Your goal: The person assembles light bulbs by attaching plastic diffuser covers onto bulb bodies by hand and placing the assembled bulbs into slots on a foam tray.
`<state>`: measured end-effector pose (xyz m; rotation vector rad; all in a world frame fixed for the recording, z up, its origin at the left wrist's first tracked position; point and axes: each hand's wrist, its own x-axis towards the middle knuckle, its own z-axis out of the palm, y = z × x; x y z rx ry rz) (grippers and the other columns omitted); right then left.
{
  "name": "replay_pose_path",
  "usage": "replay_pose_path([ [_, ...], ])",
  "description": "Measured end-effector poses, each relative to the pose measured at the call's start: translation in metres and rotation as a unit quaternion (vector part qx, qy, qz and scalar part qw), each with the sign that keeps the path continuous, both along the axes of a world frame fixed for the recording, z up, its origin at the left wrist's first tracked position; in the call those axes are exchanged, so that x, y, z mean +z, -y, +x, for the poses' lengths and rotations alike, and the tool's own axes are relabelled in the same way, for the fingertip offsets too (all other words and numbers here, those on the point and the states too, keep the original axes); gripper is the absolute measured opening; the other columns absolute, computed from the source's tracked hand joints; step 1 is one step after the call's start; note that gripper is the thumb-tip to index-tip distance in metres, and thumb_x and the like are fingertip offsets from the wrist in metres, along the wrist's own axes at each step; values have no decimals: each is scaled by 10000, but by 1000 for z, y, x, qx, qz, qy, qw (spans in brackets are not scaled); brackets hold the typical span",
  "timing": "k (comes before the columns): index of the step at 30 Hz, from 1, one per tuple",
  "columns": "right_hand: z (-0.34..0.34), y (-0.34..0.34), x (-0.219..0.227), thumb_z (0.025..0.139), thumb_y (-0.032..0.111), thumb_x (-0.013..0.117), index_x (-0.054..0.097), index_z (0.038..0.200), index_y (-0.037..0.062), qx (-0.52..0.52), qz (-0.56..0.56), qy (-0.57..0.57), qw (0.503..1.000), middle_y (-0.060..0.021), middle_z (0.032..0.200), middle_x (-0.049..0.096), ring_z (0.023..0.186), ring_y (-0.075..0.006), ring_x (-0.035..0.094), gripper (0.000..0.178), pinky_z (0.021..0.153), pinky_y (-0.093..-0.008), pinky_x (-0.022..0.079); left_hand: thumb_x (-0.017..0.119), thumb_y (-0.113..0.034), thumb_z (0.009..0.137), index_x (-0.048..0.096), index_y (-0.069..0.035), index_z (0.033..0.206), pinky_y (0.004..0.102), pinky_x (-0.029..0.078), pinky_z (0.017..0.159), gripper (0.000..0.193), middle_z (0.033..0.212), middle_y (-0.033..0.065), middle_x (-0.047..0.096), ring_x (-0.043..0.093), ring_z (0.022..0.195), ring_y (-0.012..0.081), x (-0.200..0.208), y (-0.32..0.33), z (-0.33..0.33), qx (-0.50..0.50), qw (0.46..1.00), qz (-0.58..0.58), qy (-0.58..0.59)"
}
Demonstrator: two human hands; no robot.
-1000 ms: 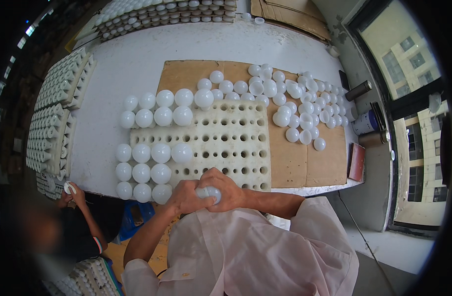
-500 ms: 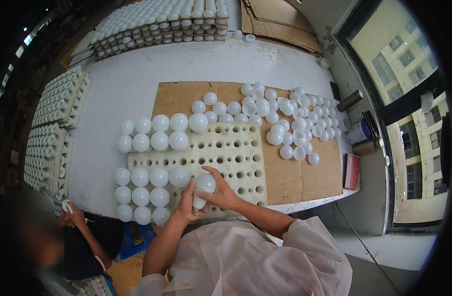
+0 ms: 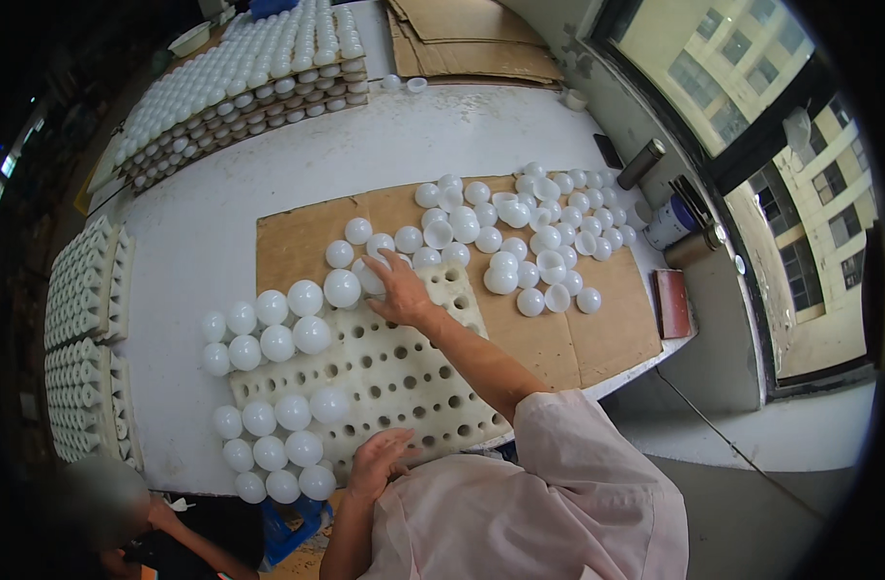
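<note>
The right hand (image 3: 399, 290) presses a white globe (image 3: 370, 275) into the perforated tray (image 3: 394, 372) at centre frame — the left hand (image 3: 377, 462), fingers spread, rests on the tray's lower edge.

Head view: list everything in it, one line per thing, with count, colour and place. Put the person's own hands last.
perforated tray: one, white, on the near table edge.
seated bulb shells: two clusters, white, in the tray's left holes.
loose bulb shells: a large pile, too many to count, white, on the cardboard's right part.
cardboard sheet: one, brown, under tray and pile.
table: one, white.
stacked trays of bulbs: several, white, far left; more at the left edge.
cans: about three, by the window.
co-worker: one, lower left.
left hand: open, on the tray's near edge.
right hand: among shells at the tray's far edge; grip unclear.
</note>
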<state>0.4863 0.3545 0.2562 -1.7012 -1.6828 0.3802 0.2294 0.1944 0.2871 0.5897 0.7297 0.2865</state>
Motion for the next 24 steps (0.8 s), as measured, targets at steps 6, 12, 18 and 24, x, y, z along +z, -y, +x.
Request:
replay_pose_path([
  [6, 114, 53, -14, 699, 212, 721, 388, 1352, 100, -146, 27, 78, 986, -194, 1333, 407, 1185, -379, 423, 741, 992, -443, 369, 504, -79, 899, 517, 46, 1168, 248, 535, 612, 298, 1198, 174, 577, 650, 960, 262, 5, 13, -21, 89, 992, 75, -46],
  [12, 175, 86, -48, 683, 270, 728, 438, 1261, 95, -228, -213, 155, 937, -158, 1281, 444, 1161, -368, 438, 671, 977, -437, 393, 517, -71, 898, 526, 49, 1158, 249, 529, 609, 286, 1169, 169, 595, 652, 956, 242, 8, 18, -8, 71, 985, 81, -134],
  [18, 166, 103, -54, 665, 321, 752, 472, 1182, 84, -201, -220, 18, 954, -208, 1183, 504, 1104, -393, 478, 633, 938, -441, 416, 535, -46, 888, 537, 44, 1137, 241, 514, 603, 265, 1158, 161, 602, 650, 951, 230, 15, 24, -5, 96, 979, 107, -144],
  [24, 173, 122, -23, 783, 335, 705, 489, 1145, 113, -324, -209, -368, 846, -85, 1015, 581, 872, -149, 567, 477, 600, -357, 468, 536, -26, 882, 534, 48, 1144, 240, 502, 650, 272, 1179, 164, 595, 647, 941, 231, 20, 32, -13, 92, 974, 150, -144],
])
